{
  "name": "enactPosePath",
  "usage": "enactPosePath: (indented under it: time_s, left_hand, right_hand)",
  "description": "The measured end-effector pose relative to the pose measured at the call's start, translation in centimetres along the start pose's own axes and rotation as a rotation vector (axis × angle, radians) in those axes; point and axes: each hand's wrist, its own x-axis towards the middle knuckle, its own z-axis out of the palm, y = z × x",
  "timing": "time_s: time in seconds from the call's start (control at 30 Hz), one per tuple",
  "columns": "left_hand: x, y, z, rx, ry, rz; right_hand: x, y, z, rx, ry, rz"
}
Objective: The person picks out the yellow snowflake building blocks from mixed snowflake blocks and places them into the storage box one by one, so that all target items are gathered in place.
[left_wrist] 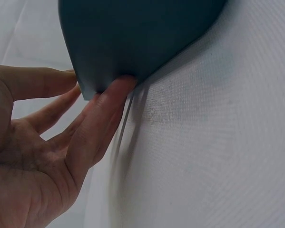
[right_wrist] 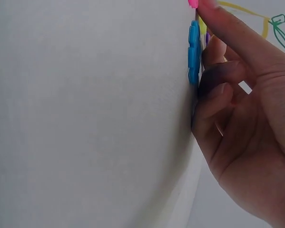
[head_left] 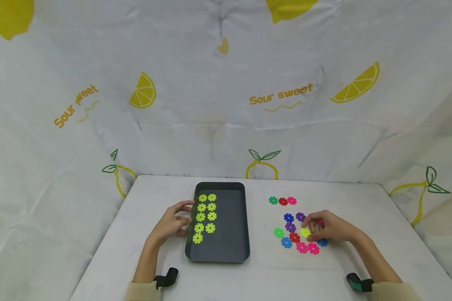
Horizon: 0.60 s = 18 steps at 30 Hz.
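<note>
My left hand [head_left: 169,225] is at the left side of a dark grey tray [head_left: 231,234]. In the left wrist view its fingers [left_wrist: 92,123] lie fairly straight against the outer wall, thumb tip at the rim. Yellow notched discs [head_left: 200,217] form two columns in the tray's left half. My right hand [head_left: 329,225] is low over loose discs, pinching a yellow notched disc [head_left: 305,232] between thumb and forefinger. Around it lie pink discs [head_left: 302,247], a red disc [head_left: 294,237] and purple discs [head_left: 290,227]. A blue disc [right_wrist: 193,54] sits beside the curled fingers.
A green disc [head_left: 273,200], a red disc [head_left: 283,201] and a pink disc [head_left: 291,200] lie in a row farther back on the white table [head_left: 263,267]. Behind it hangs a white cloth [head_left: 196,142] with lemon prints. Each wrist wears a black camera band.
</note>
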Motion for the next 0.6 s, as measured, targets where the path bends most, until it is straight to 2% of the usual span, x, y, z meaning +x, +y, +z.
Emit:
enactPosePath:
  time_s: [0.23,0.6]
  left_hand:
    - [0.1,0.0,0.1,0.004,0.013,-0.014]
    - [0.1,0.1,0.2,0.0,0.025,-0.02]
  right_hand:
    - [0.1,-0.3,-0.1,-0.008,0.0,0.024]
    - [-0.8,-1.5,0.5,-0.081,0.078,0.038]
